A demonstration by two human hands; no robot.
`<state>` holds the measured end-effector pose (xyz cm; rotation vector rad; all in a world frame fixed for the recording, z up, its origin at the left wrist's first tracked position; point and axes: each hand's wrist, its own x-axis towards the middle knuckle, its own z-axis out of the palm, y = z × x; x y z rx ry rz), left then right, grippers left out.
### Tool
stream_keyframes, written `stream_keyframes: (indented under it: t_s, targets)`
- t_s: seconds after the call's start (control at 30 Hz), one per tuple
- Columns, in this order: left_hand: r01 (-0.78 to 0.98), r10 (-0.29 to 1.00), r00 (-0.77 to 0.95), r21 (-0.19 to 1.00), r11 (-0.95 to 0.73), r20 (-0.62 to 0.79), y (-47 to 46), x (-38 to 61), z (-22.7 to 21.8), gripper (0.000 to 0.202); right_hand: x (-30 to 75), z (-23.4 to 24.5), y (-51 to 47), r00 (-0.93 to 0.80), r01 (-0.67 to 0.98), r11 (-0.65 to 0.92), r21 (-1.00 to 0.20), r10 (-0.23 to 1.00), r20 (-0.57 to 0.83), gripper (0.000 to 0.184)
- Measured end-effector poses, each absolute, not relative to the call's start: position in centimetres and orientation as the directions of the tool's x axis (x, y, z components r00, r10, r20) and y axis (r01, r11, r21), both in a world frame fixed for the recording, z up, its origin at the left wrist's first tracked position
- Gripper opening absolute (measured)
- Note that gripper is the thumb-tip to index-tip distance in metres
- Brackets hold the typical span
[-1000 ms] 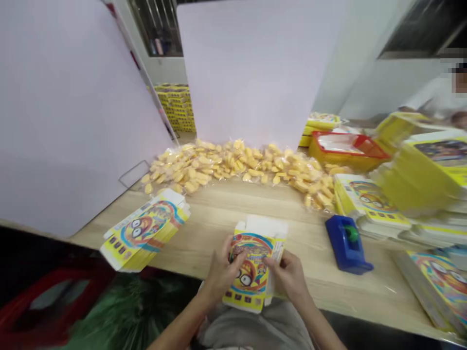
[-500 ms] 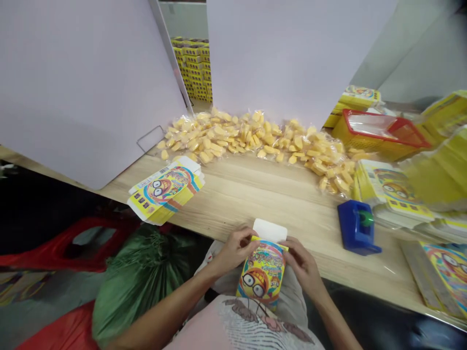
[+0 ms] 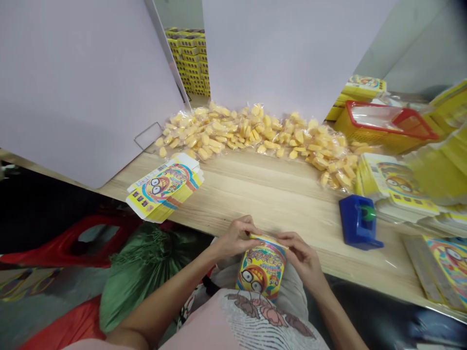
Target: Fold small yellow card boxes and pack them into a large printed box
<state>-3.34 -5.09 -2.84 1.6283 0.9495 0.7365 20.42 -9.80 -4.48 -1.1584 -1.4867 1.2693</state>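
Note:
A yellow cartoon-printed box (image 3: pixel 260 270) rests upright in my lap at the table's front edge, its top flap folded over. My left hand (image 3: pixel 242 236) pinches the upper left corner of the box between thumb and fingers. At the upper right corner, my right hand (image 3: pixel 299 253) grips the same box with thumb and fingers. On the table to the left lies a stack of flattened cartoon boxes (image 3: pixel 166 187). Behind, clear bags of yellow pieces (image 3: pixel 237 131) form a long heap.
A blue tape dispenser (image 3: pixel 359 221) with green tape stands at right, beside stacked flat boxes (image 3: pixel 397 184). A yellow basket with a red rim (image 3: pixel 383 129) is behind them. White panels (image 3: pixel 277 53) border the table. A green sack (image 3: pixel 134 277) and red stool (image 3: pixel 73 238) are below left.
The white top flap that stood up is now folded down over the box's opening. Both hands have drawn in closer along the top edge.

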Motion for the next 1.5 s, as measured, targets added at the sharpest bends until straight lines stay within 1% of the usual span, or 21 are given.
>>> stream_keyframes:
  t_s: [0.1,0.2,0.3,0.43,0.63,0.8,0.93,1.03,1.1,1.17,1.23,1.3,1.43,1.5]
  targets:
    - [0.218,0.874,0.486,0.966,-0.142,0.019,-5.4,-2.9,-2.2,0.017,20.2,-4.3,-10.0,-0.172,0.178,0.01,-0.984,0.985,-0.021,0.016]
    - [0.27,0.891,0.454,0.952,-0.142,0.004,-5.7,-2.4,-1.7,0.016,20.2,-4.1,-10.0,-0.131,0.263,-0.053,-0.963,0.987,-0.09,0.019]
    - [0.267,0.892,0.451,0.956,-0.123,-0.011,-5.2,-1.8,-1.2,0.015,20.3,-3.7,-9.6,-0.087,0.302,-0.075,-0.95,0.991,-0.106,0.021]
    - [0.234,0.892,0.451,0.967,-0.098,-0.019,-4.3,-0.9,-0.6,0.011,20.6,-3.3,-9.3,-0.053,0.272,-0.074,-0.96,0.994,-0.092,0.02]
    - [0.225,0.868,0.495,0.958,-0.179,0.045,-4.1,-0.8,-1.3,0.017,20.6,-4.0,-10.4,-0.035,0.169,-0.098,-0.981,0.994,-0.105,0.022]
    - [0.251,0.875,0.485,0.956,-0.152,0.012,-3.5,-0.5,-1.6,0.016,20.9,-4.0,-10.2,0.015,0.185,-0.131,-0.974,0.991,-0.131,0.024]
    - [0.244,0.855,0.514,0.946,-0.213,0.06,-3.7,-0.4,-1.4,0.026,21.3,-3.9,-9.9,-0.028,0.221,-0.074,-0.973,0.996,-0.082,0.021]
    - [0.225,0.832,0.547,0.94,-0.256,0.095,-4.2,-1.0,-1.9,0.017,21.4,-4.0,-10.3,-0.055,0.186,-0.034,-0.982,0.997,-0.045,0.018]
    - [0.219,0.819,0.563,0.936,-0.276,0.11,-4.5,-1.4,-2.5,0.019,21.3,-4.2,-10.7,-0.058,0.163,-0.024,-0.986,0.998,-0.034,0.013]
    - [0.218,0.82,0.559,0.933,-0.286,0.121,-4.7,-1.7,-3.1,0.02,21.0,-4.4,-11.0,-0.05,0.151,-0.023,-0.988,0.998,-0.031,0.013]
    - [0.213,0.837,0.535,0.94,-0.267,0.116,-4.9,-1.9,-3.5,0.018,20.5,-4.7,-11.2,-0.023,0.123,-0.025,-0.992,0.999,-0.028,0.011]
    - [0.182,0.869,0.486,0.962,-0.204,0.093,-5.2,-1.9,-3.8,0.015,19.9,-4.8,-11.3,0.002,0.089,-0.021,-0.996,1.0,-0.021,0.008]
    - [0.081,0.906,0.424,0.996,-0.029,-0.008,-6.3,-1.9,-4.1,0.018,18.3,-4.2,-11.7,0.061,0.084,-0.021,-0.996,0.998,-0.016,0.012]
    - [0.072,0.911,0.407,0.997,0.038,-0.065,-6.8,-1.9,-4.3,0.019,17.6,-3.9,-12.0,0.084,0.089,-0.025,-0.996,0.996,-0.017,0.012]
